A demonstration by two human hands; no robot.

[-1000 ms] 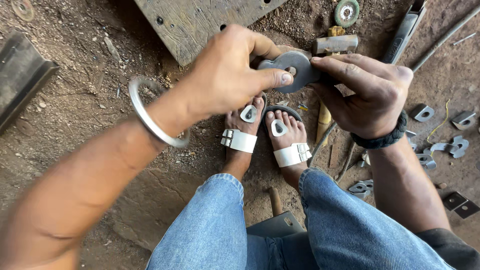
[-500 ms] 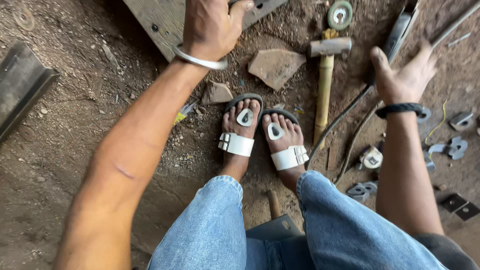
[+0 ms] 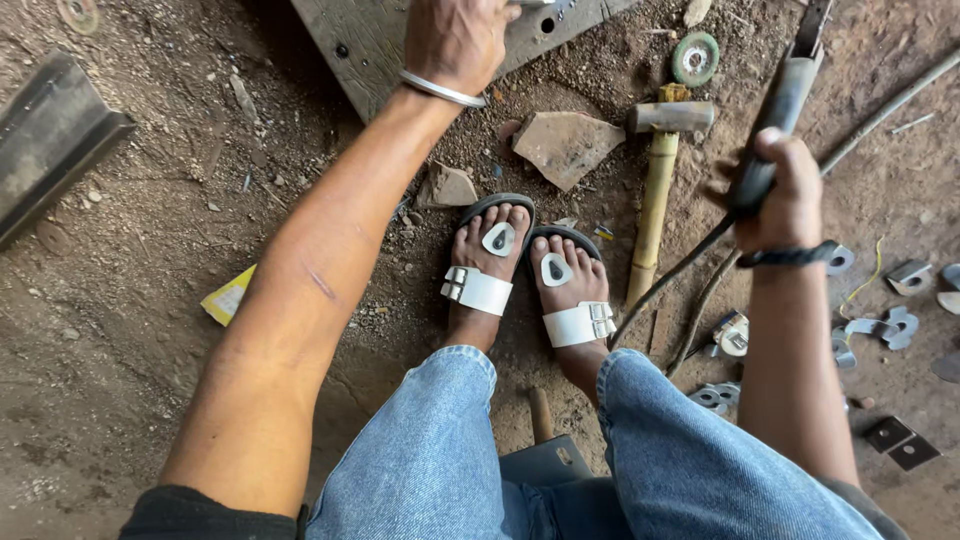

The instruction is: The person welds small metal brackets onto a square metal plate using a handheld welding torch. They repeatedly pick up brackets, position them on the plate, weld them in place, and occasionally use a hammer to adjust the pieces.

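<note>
Here the right hand (image 3: 785, 195) is closed around the dark handle of a long tool (image 3: 775, 120) — fingers wrapped tight, knuckles up — and the tool slants away toward the top right, its far end leaving the picture. A dark cable (image 3: 670, 280) trails from under that hand down toward the feet. The wrist carries a black band (image 3: 795, 256).

The left hand (image 3: 455, 40) reaches far forward and rests, knuckles up, on a grey drilled plate (image 3: 360, 40) at the top edge; its fingertips pass out of view, so how far it is open cannot be told, nor whether it grips anything. A metal bangle (image 3: 440, 90) circles the wrist.

Between the two arms lie a hammer (image 3: 660, 170) with a yellowish wooden handle, its head near the right hand, and a flat stone (image 3: 565, 145) just beside it. A green-rimmed disc (image 3: 695, 58) sits above the hammer head. Both feet wear sandals (image 3: 520, 280) with white straps, on bare dirt. Small cut metal pieces (image 3: 890, 325) are scattered to the right of the right forearm — a dark steel bar (image 3: 50, 140) lies well apart on the left.
</note>
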